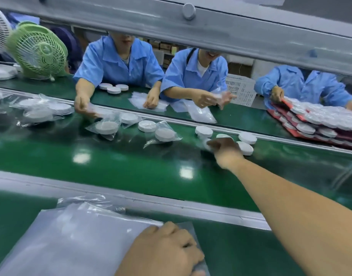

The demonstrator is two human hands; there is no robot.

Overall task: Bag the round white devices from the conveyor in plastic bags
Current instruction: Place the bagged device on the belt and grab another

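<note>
Several round white devices lie on the green conveyor belt (131, 166); some are bare (247, 137), others sit in clear bags (164, 134). My right hand (225, 151) reaches across the belt into a cluster of bare devices, and its blurred fingers curl over one round white device (206, 145). Another device (245, 148) lies just right of that hand. My left hand (163, 250) rests near me on a stack of clear plastic bags (71, 236), with its fingers curled on the top bag's right edge.
Three workers in blue coats sit across the belt and handle bags and devices. A green fan (36, 49) stands at the far left. Red trays of devices (318, 122) are stacked at the far right beside a white crate (240, 88). A grey rail (171, 206) borders my side.
</note>
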